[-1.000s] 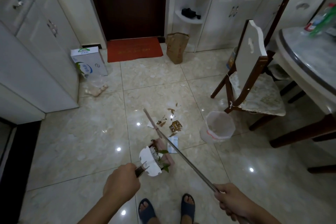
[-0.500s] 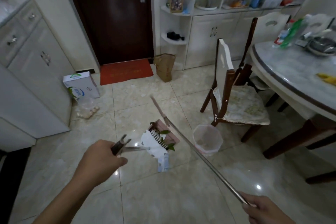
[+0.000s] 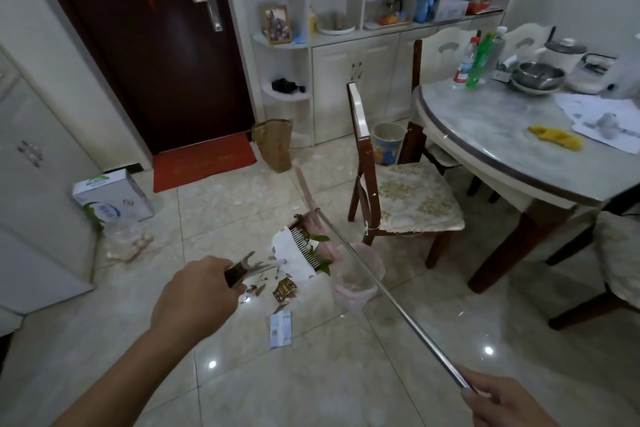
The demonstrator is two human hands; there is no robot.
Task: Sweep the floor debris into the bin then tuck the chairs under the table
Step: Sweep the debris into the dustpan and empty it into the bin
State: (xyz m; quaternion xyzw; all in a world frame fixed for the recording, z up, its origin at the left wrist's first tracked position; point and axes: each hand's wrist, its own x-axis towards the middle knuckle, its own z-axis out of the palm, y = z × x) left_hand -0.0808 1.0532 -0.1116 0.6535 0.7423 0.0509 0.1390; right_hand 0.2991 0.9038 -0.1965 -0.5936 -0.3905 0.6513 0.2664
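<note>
Emptying step: left hand (image 3: 194, 298) grips the dustpan (image 3: 294, 255) handle; right hand (image 3: 502, 399) is closed on the broom (image 3: 381, 288) shaft. Next, tip the dustpan over the bin (image 3: 358, 279), at its 3 o'clock.

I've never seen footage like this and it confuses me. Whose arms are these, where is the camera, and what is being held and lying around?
There is no machine here: a person wears a wide-angle camera on the head, so you look down past their own arms. The left hand grips the handle of a dustpan holding green leaves. The right hand holds a long metal broom handle running up to the dustpan. Small scraps and a wrapper lie on the tiled floor, with a paper packet nearer the person. A small lined bin stands just right of the dustpan. Beyond it, a chair stands pulled out from the round table.
</note>
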